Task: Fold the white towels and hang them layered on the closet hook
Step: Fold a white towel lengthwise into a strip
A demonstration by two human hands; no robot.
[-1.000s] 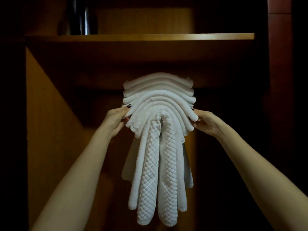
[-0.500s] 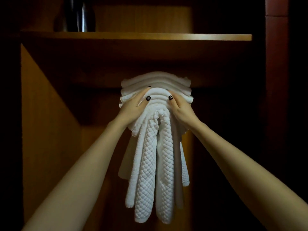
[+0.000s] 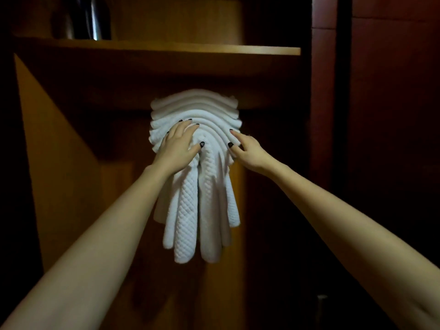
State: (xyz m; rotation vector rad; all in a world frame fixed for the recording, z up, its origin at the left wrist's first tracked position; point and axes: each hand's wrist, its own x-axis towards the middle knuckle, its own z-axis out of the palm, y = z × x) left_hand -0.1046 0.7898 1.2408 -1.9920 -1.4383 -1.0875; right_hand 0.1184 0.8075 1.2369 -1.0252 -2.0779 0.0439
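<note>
The left hand (image 3: pixel 177 148) lies open, palm flat on the white towels (image 3: pixel 202 186), at nine o'clock of their arched folds. The towels hang layered under the wooden shelf (image 3: pixel 166 47), ends drooping toward six o'clock. At three o'clock, the right hand (image 3: pixel 247 151) touches the folds with loosely spread fingers, gripping nothing.

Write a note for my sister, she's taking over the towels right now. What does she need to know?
Left hand: flat on the left side of the white towels, pressing, not gripping.
Right hand: fingertips on the right edge of the stack, pinching nothing that shows.
The towels hang layered in arches under the wooden shelf, ends dangling; the hook is hidden behind them.
Done: folding and hanging, it seems.
Left: smooth the layers even, then let go gently.
</note>
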